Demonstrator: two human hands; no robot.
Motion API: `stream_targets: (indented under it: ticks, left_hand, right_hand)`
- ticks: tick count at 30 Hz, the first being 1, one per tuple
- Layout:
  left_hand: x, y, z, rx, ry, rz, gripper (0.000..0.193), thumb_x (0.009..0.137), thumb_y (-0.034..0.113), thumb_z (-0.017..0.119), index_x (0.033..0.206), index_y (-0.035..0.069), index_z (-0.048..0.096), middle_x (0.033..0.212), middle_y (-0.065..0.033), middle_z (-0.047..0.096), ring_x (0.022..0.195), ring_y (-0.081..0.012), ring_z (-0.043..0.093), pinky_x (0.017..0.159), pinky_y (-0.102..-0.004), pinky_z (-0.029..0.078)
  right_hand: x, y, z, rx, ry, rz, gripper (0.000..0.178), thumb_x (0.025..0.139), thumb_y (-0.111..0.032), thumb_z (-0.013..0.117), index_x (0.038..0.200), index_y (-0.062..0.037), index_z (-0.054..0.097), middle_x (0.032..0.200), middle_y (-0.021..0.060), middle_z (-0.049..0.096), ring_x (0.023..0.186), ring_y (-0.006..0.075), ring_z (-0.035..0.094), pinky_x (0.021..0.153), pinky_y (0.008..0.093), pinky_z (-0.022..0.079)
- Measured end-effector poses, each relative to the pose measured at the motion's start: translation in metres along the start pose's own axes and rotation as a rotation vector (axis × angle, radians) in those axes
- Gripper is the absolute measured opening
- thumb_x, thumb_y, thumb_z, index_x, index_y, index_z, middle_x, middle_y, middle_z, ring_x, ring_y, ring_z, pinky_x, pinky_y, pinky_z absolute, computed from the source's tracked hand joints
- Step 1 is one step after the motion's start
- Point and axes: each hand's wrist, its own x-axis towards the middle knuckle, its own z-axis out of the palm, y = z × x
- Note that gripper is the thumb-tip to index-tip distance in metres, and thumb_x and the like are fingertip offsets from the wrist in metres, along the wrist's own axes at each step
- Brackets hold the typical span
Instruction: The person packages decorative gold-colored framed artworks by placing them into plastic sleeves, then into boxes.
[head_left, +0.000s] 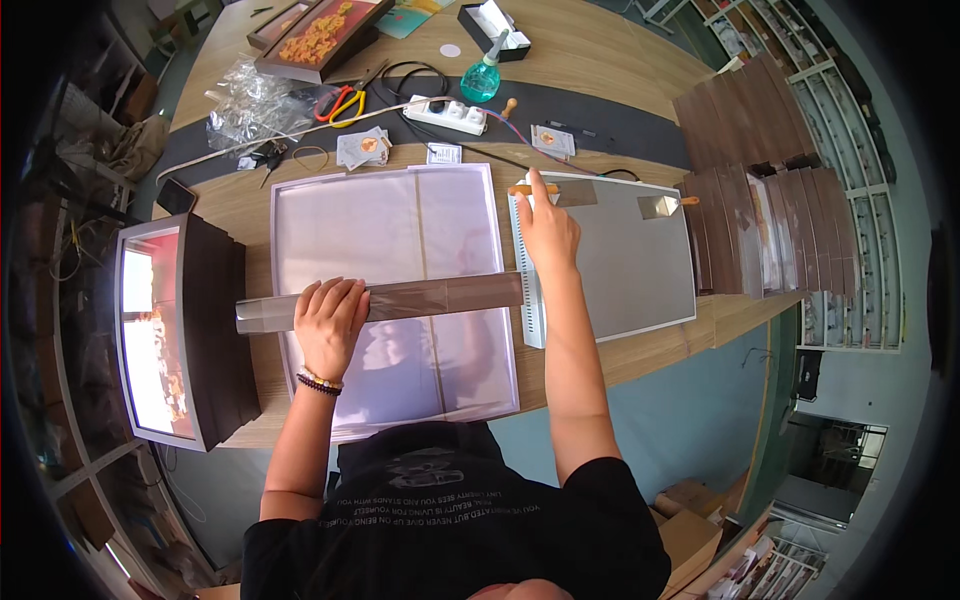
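My left hand [332, 318] lies over a long, narrow brown box [445, 297] in glossy clear film, its fingers curled over the far edge. The box crosses a large, pale panel with a raised white rim [455, 375]. To the right, my right hand [550, 232] is closed near the top of a white, slotted strip [533, 315], at an orange wooden handle [520, 189], with the index finger stretched forward. That strip edges a grey flat plate [640, 265]. The box's right end reaches the strip. What lies under the right palm is hidden.
Dark frames [215, 320] stand at the left, stacked brown boxes [740, 110] at the right. Beyond the panel are a power strip [445, 115], scissors [348, 103], crumpled clear film [250, 110], cards [362, 148] and a teal bottle [481, 82]. Cables run across the table.
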Motion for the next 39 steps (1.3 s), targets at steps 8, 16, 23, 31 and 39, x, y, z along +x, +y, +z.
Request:
stream_targets:
  ticks: [8, 16, 23, 31, 39]
  left_hand:
    - [0.0, 0.0, 0.0, -0.007, 0.023, -0.023, 0.013, 0.074, 0.014, 0.068, 0.086, 0.01, 0.065, 0.084, -0.0008, 0.061, 0.082, -0.0179, 0.059, 0.083, -0.0359, 0.044]
    - [0.003, 0.003, 0.0, 0.016, 0.052, -0.046, 0.012, 0.072, 0.013, 0.069, 0.083, 0.011, 0.065, 0.083, 0.0008, 0.06, 0.077, -0.0174, 0.058, 0.085, -0.0369, 0.044]
    - [0.004, 0.002, 0.001, 0.036, 0.053, -0.059, 0.01, 0.071, 0.013, 0.07, 0.08, 0.011, 0.066, 0.081, 0.0009, 0.059, 0.073, -0.0175, 0.057, 0.086, -0.0381, 0.043]
    - [0.005, 0.001, 0.002, 0.01, 0.064, 0.011, 0.011, 0.072, 0.01, 0.069, 0.083, 0.009, 0.065, 0.081, -0.0005, 0.058, 0.073, -0.019, 0.056, 0.078, -0.0351, 0.045]
    - [0.001, -0.001, 0.004, -0.068, 0.04, 0.001, 0.01, 0.074, 0.007, 0.067, 0.084, 0.006, 0.064, 0.082, -0.0035, 0.058, 0.073, -0.0212, 0.056, 0.069, -0.0328, 0.046]
  right_hand:
    - [0.045, 0.029, 0.007, 0.197, -0.404, 0.24, 0.044, 0.09, -0.046, 0.039, 0.091, -0.0096, 0.063, 0.06, 0.0066, 0.063, 0.055, 0.0224, 0.063, 0.063, 0.0356, 0.049]
    - [-0.06, 0.101, 0.015, 0.169, -0.051, 0.241, 0.022, 0.09, -0.025, 0.048, 0.096, -0.0124, 0.064, 0.068, 0.0112, 0.063, 0.069, 0.0276, 0.063, 0.067, 0.0395, 0.049]
    - [-0.144, 0.121, 0.011, 0.143, 0.136, 0.161, 0.03, 0.09, -0.019, 0.05, 0.12, -0.0137, 0.05, 0.104, 0.0152, 0.06, 0.082, 0.0354, 0.061, 0.067, 0.041, 0.05]
    - [-0.165, 0.126, 0.032, 0.218, 0.182, 0.244, 0.031, 0.091, -0.019, 0.048, 0.119, -0.0096, 0.039, 0.106, 0.0164, 0.059, 0.088, 0.0372, 0.06, 0.069, 0.0434, 0.05]
    - [-0.163, 0.126, 0.033, 0.224, 0.15, 0.273, 0.031, 0.092, -0.022, 0.046, 0.12, -0.0109, 0.039, 0.105, 0.0169, 0.059, 0.087, 0.0375, 0.06, 0.069, 0.0445, 0.049]
